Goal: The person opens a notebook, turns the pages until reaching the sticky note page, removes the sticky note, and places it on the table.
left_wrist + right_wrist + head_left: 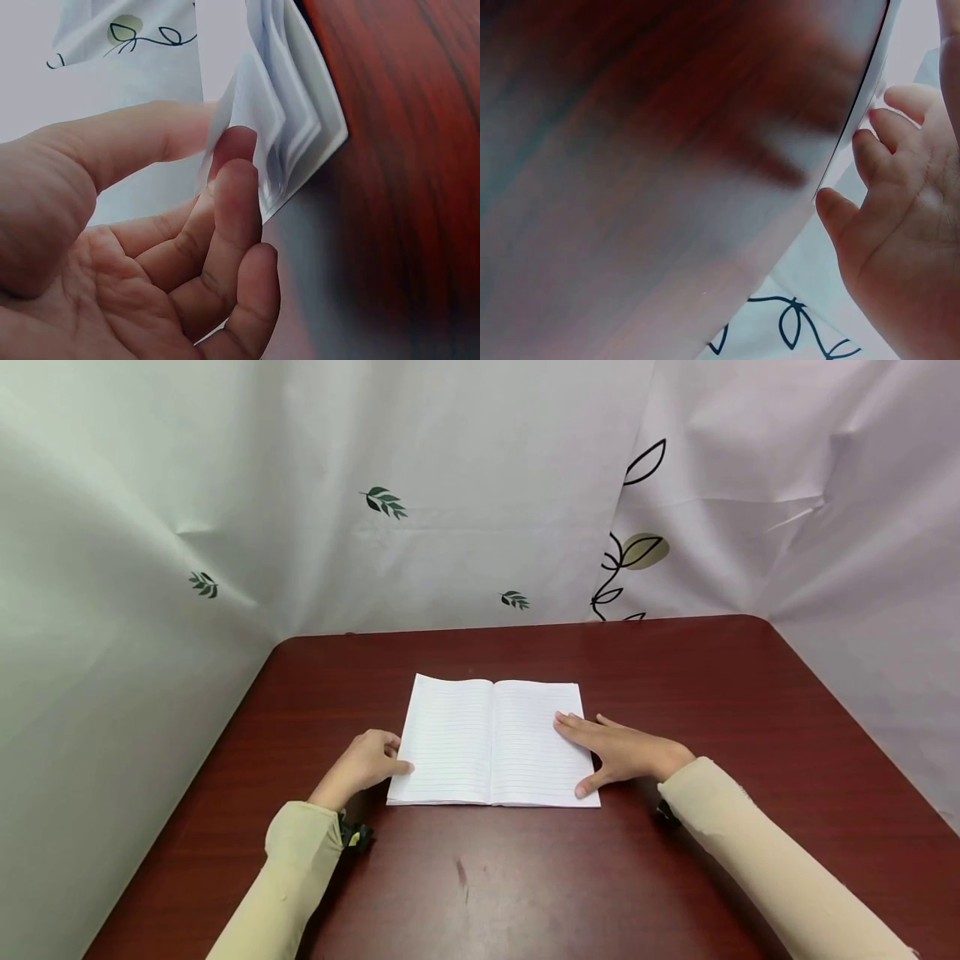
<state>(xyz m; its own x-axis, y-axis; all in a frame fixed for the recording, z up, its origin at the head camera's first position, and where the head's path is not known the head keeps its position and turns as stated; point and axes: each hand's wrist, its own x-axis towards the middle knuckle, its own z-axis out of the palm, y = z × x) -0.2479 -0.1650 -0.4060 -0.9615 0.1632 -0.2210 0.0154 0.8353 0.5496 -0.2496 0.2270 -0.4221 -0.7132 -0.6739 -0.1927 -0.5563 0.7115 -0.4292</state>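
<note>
An open lined notebook [492,742] lies flat in the middle of a dark red table [675,677]. My right hand [618,750] rests flat on the right page, fingers straight, thumb at the lower right corner. My left hand [367,762] sits at the notebook's left edge. In the left wrist view its thumb and fingertips [232,172] pinch the fanned page edges [289,127]. The right wrist view shows the right hand's fingers [889,161] against the notebook's edge [855,120].
White cloth with leaf prints [480,493] hangs behind and on both sides of the table. The table's front part [480,885] is bare wood, with a small scuff mark [461,872]. Cream sleeves cover both forearms.
</note>
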